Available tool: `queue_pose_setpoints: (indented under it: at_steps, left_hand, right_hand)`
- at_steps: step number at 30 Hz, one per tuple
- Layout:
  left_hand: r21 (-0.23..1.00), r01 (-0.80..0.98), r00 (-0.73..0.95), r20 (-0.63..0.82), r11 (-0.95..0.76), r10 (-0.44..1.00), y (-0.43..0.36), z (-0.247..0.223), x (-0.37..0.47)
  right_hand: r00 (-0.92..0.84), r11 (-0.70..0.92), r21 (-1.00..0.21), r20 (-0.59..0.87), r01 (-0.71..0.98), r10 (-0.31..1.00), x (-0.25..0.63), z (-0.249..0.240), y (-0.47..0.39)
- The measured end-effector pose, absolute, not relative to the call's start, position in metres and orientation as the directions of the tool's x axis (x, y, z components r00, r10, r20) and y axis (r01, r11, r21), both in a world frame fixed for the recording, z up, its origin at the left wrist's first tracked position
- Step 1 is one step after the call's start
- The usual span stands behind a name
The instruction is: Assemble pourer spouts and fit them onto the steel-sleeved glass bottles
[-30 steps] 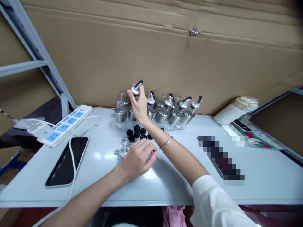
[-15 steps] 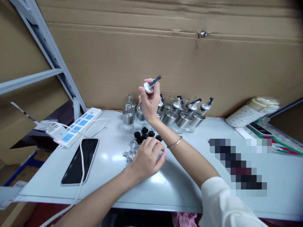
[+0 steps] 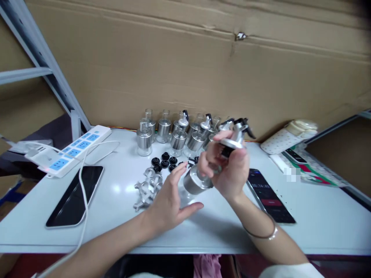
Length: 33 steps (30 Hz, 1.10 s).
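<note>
My right hand [image 3: 232,166] grips a silver pour spout with a black lever [image 3: 237,135] between thumb and fingers. Its other fingers are at the neck of a tilted glass bottle with a metal sleeve [image 3: 197,181]. My left hand [image 3: 169,197] is beside the bottle's base, thumb and fingers stretched apart; whether the palm touches the glass is unclear. Several black stoppers [image 3: 165,163] and a pile of silver spout parts [image 3: 146,191] lie left of the bottle. Behind them stand rows of sleeved bottles [image 3: 144,141], some topped with spouts [image 3: 206,122].
At the left are a white power strip [image 3: 78,150] and a dark phone [image 3: 75,197] with a white cable [image 3: 84,189] across it. A lit phone [image 3: 269,197] is right of my right hand. Further back lies a dotted white flask [image 3: 286,137]. Cardboard [image 3: 174,58] closes off the rear.
My right hand has come down and to the right from above the bottles, with a spout in it. A bottle now lies tilted between my hands. The view has shifted.
</note>
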<state>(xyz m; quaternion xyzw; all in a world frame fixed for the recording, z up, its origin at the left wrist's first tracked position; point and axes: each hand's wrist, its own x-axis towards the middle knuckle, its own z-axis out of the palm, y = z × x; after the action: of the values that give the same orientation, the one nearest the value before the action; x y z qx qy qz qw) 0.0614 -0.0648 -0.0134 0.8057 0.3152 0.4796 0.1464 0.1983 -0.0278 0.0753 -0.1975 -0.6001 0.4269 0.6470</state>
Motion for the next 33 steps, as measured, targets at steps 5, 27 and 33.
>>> queue_pose_setpoints:
  at_steps: [5, 27, 33]
  left_hand:
    - [0.544, 0.462, 0.46, 0.528, -0.701, 0.713, -0.067, -0.026, 0.064]
    - [0.568, 0.54, 0.422, 0.457, -0.622, 0.783, -0.054, -0.032, 0.062]
    - [0.574, 0.494, 0.444, 0.48, -0.654, 0.757, -0.054, -0.03, 0.063]
  right_hand:
    - [-0.093, 0.503, -0.786, 0.566, -0.359, 0.819, 0.202, 0.056, -0.035]
    - [-0.253, 0.403, -0.879, 0.463, -0.256, 0.849, 0.215, 0.017, -0.039]
    - [-0.301, 0.449, -0.859, 0.508, -0.247, 0.807, 0.218, 0.016, -0.042]
